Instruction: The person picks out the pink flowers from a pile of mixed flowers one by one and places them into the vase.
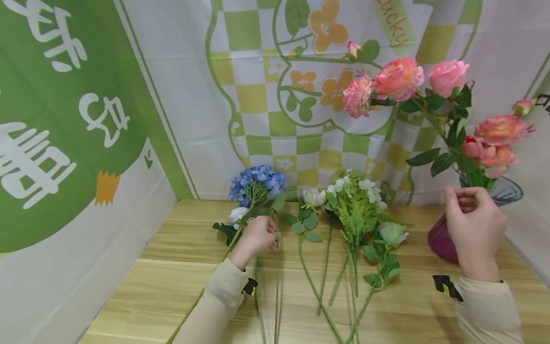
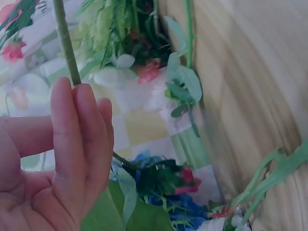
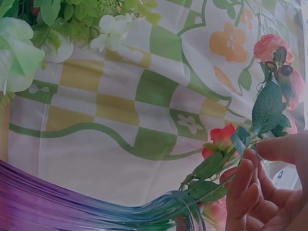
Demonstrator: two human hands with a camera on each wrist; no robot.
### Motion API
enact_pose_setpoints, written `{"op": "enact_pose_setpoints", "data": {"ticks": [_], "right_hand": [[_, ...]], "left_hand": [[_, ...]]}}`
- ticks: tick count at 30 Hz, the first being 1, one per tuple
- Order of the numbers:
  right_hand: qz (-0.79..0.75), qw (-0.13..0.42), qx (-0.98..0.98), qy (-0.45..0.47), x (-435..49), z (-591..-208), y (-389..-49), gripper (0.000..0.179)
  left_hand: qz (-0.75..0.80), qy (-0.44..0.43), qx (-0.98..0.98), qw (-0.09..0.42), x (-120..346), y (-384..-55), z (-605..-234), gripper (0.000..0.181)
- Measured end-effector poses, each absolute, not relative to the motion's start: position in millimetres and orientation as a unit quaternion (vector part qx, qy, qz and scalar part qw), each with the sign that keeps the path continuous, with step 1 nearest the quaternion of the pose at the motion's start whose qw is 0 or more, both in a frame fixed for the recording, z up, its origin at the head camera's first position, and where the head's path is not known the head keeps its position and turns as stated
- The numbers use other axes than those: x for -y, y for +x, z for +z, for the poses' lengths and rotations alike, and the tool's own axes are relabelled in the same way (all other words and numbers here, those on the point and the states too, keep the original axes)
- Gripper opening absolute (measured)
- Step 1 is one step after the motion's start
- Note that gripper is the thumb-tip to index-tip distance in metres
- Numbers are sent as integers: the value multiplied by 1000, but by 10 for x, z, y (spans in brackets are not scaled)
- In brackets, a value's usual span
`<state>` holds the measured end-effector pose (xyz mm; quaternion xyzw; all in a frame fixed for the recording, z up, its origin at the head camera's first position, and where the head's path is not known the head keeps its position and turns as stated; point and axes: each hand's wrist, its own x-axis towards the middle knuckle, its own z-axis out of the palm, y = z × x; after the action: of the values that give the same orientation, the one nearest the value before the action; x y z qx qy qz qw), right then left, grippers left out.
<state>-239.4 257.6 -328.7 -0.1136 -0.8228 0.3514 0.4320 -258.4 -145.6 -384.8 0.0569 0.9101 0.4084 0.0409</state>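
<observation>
In the head view my left hand (image 1: 258, 236) is over the lying flowers at the front of the blue hydrangea (image 1: 259, 184). Its curled fingers grip a green flower stem (image 2: 66, 43), seen closely in the left wrist view; a reddish bud (image 2: 187, 180) shows past the hand. My right hand (image 1: 477, 231) is in front of the purple glass vase (image 1: 442, 241). Its fingers are loosely bent, with nothing visible between them. Pink and coral flowers (image 1: 399, 79) stand in the vase and lean left and right. In the right wrist view, a leaf (image 3: 240, 139) appears beside the fingertips.
On the wooden table (image 1: 172, 267) lie a white flower (image 1: 238, 216), a leafy sprig with small white blooms (image 1: 354, 205) and a pale green rose (image 1: 392, 234). Long stems run toward the near edge. A printed cloth (image 1: 180, 86) hangs behind.
</observation>
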Motion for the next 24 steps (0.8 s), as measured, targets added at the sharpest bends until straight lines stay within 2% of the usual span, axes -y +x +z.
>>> {"op": "enact_pose_setpoints", "data": {"ticks": [9,14,24], "right_hand": [[352,428,825,-106,-2560,-3291,-2410,39],[351,424,828,-103,-2554,-3304,-2411,38],[347,425,830,-100,-2557,-3307,-2404,38]], "left_hand": [[518,37,-852,62,1670,-2617,-3765,10],[512,31,-856,63,1781,-2639,-3741,16],[505,28,-860,66,1969,-2695,-3752,16]]}}
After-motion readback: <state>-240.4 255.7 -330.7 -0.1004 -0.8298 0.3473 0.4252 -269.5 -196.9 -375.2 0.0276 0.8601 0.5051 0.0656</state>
